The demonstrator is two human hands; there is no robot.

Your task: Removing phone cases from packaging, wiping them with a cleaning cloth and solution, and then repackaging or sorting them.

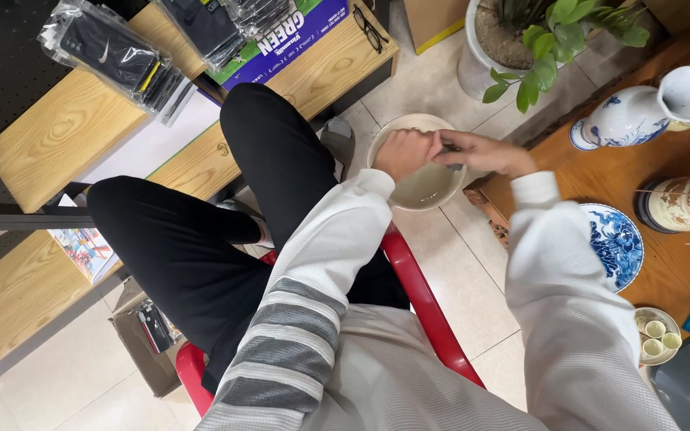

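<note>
Cream bowl [429, 187], red chair [417, 295], blue-and-white patterned plate [615, 243] and vase [628, 116], grey-striped white sleeve [297, 335].

Open tiled floor [473, 279] ran down the middle of the frame, between the red chair [421, 295] and the wooden table [664, 271] at right; a hand could pass there. At upper centre a pale bowl [429, 187] blocked that strip, with the left hand [405, 152] and right hand [485, 152] meeting over it. Above it stood a white plant pot [473, 68]. The table's edge was crowded: a blue-and-white vase [640, 112], a blue patterned plate [612, 243], a small dish of cups [655, 335]. On the left, the crossed legs [225, 215] and wooden shelves [57, 136] closed the way.
</note>
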